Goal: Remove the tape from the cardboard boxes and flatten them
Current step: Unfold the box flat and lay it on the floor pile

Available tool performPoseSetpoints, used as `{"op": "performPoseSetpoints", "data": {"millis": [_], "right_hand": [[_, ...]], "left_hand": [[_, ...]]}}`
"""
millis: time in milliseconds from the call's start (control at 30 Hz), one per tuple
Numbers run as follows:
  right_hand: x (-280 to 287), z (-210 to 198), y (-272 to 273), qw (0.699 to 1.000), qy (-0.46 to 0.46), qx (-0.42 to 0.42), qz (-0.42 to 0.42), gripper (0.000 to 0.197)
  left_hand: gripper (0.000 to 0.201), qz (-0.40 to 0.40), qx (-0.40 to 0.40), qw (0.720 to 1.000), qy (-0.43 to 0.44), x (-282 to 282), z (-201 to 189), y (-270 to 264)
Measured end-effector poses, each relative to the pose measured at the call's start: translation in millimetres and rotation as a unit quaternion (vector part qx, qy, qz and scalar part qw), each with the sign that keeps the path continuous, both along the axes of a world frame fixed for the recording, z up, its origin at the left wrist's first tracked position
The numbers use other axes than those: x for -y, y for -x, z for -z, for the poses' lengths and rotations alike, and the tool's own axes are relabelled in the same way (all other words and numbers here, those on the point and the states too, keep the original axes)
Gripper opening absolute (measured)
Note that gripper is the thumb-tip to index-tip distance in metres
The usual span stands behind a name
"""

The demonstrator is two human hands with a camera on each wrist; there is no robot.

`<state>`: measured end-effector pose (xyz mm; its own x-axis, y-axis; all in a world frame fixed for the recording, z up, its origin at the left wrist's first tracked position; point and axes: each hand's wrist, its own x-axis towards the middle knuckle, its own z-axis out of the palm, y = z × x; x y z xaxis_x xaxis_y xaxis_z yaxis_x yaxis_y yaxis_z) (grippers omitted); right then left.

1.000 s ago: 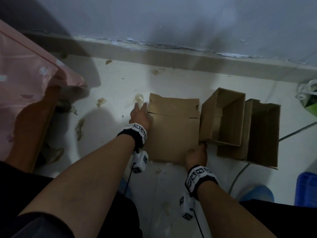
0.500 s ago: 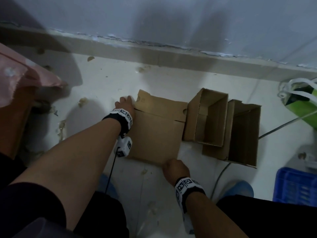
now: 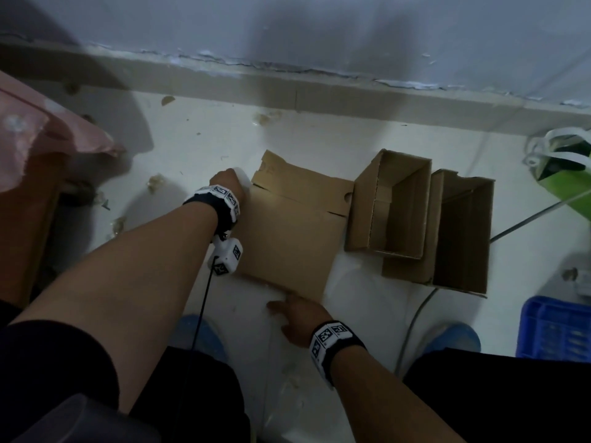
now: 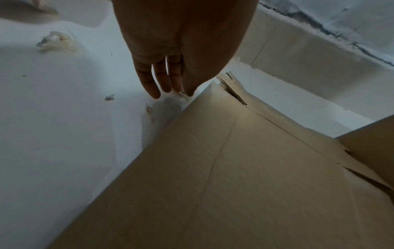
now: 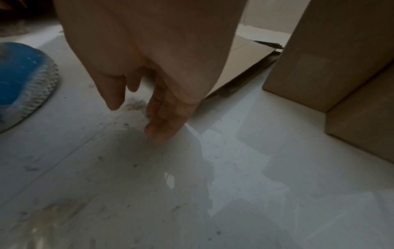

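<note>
Flat box (image 3: 289, 231) lies on the floor (image 3: 198, 148), centre of scene, flap end toward the far wall (image 3: 319, 27). Two open boxes stand just right of it: first box (image 3: 388, 204) touching or nearly touching the flat box's right edge, second box (image 3: 460, 231) right of that, pressed against it.

Left hand (image 3: 227, 182) is at the flat box's far-left corner. Left wrist view: fingers (image 4: 149, 84) straight, pointing down, tips at the floor just beside the box edge. Grip is apart, holding nothing; can't tell if the tips touch the cardboard.

Right hand (image 3: 299, 314) is at the near edge of the flat box, fingers relaxed and spread, thumb out to the left. Right wrist view: fingertips (image 5: 160, 133) at or just above the floor, near the box's near corner. Grip apart, nothing held.

Tape scraps (image 3: 155, 181) are scattered on the floor left of the left hand; one crumpled wad (image 4: 56, 42) shows in the left wrist view.

Also there: blue crate (image 3: 556, 327) near right, green bag (image 3: 566, 177) far right, grey cable (image 3: 415, 314) across the floor, pink cloth (image 3: 28, 132) far left, blue shoe covers (image 3: 204, 334) near the knees.
</note>
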<state>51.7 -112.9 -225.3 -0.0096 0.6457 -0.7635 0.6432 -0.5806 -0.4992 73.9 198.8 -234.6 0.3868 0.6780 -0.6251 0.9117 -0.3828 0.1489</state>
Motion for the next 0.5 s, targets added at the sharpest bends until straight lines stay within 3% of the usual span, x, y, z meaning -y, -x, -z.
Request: {"op": "performPoseSetpoints", "data": {"millis": [233,367,500], "right_hand": [[-12,7,18,0.996,-0.025,0.073,-0.042,0.050],[-17,9,18,0.994,-0.027,0.084,-0.059,0.048],[-17,10,19,0.995,-0.027,0.084,-0.054,0.041]], "left_hand": [[0.027,-0.051,0.042,0.995,-0.069,-2,-11,11],[0.021,-0.074,0.096,0.992,-0.033,6,-11,25],[0.039,-0.152,0.165,0.974,-0.017,13,-14,51]]}}
